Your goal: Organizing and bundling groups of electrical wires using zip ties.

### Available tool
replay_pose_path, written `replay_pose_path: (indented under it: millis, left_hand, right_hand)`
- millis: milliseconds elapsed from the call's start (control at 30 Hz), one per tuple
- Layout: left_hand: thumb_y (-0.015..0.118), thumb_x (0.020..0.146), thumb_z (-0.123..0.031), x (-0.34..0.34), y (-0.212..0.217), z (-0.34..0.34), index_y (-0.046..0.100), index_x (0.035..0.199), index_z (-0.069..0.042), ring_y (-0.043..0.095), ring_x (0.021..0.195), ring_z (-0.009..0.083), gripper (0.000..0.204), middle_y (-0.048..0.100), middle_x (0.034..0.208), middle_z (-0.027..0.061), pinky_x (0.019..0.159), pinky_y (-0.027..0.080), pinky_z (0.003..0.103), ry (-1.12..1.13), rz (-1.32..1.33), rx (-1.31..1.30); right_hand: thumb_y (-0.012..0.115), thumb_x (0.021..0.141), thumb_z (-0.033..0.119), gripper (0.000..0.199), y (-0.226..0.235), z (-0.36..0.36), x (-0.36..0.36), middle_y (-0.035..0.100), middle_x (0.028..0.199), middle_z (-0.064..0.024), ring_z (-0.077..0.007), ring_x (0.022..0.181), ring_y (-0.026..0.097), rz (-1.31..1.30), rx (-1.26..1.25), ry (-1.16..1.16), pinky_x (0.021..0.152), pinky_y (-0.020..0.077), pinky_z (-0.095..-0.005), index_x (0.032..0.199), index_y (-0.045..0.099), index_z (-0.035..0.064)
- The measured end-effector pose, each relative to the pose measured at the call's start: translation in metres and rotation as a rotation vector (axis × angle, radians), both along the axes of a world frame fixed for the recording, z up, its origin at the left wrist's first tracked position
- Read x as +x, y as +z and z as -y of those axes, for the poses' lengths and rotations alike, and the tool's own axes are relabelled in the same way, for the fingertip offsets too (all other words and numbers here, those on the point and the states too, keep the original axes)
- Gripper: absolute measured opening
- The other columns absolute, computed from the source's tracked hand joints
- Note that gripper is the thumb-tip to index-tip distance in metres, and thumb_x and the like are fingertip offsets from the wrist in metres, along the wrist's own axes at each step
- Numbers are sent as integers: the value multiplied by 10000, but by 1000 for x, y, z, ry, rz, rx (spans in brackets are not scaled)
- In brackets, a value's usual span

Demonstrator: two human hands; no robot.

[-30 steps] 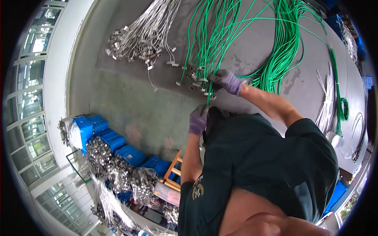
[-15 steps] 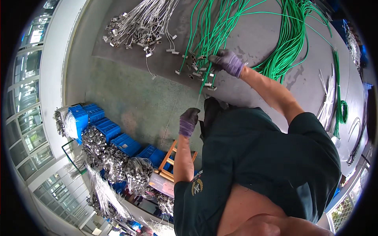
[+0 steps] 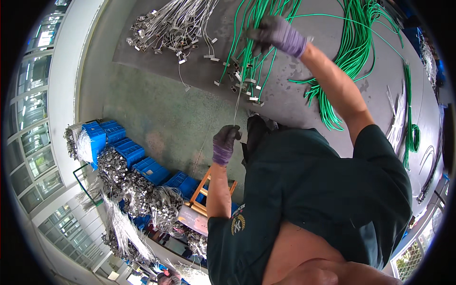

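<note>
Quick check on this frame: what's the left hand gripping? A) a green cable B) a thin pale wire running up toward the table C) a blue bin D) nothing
B: the gloved left hand is closed around a thin pale wire that runs up to the connector ends on the table, while the right hand is on the green cables.

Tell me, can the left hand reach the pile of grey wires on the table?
Probably not from there. The left hand hangs below the table edge, pinching a thin wire, while the grey wires lie far up the table. Nothing blocks the way, though.
</note>
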State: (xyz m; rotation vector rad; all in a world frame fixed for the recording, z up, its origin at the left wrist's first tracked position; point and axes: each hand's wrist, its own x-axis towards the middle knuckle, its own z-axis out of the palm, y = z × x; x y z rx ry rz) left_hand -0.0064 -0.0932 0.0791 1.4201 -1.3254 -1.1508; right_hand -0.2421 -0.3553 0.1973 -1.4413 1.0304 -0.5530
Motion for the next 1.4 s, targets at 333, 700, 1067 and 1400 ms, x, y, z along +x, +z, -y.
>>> replay_pose_path:
  millis: [333,700,1067,1400]
  left_hand:
    - [546,879,-244,-4,5,9,584,861,-17,378,392,62,231,433,494,-15,368,293,239,153,-152,541]
    - [555,852,-223,12,-4,14,608,867,-39,465,445,80,193,524,561,20,393,356,232,60,-183,535]
    - [580,853,-399,22,-12,16,597,859,-5,527,524,92,395,563,635,41,464,430,240,-47,-276,401]
    - [561,854,-454,8,-18,8,558,767,-46,472,493,71,417,552,641,40,400,386,207,172,-378,338]
  right_hand:
    - [667,786,182,242,-128,-26,26,653,691,-159,-210,577,658,163,494,19,480,543,-292,845,600,-43]
    - [652,807,196,267,-83,-31,49,651,669,-140,-196,554,653,101,385,130,440,529,-267,865,600,-59]
    - [692,767,204,287,-100,-58,63,639,611,-121,-168,511,635,98,451,154,465,525,-269,775,602,-69]
    - [681,788,283,328,-99,-43,56,649,649,-124,-135,487,613,97,421,91,434,490,-222,810,637,-41]
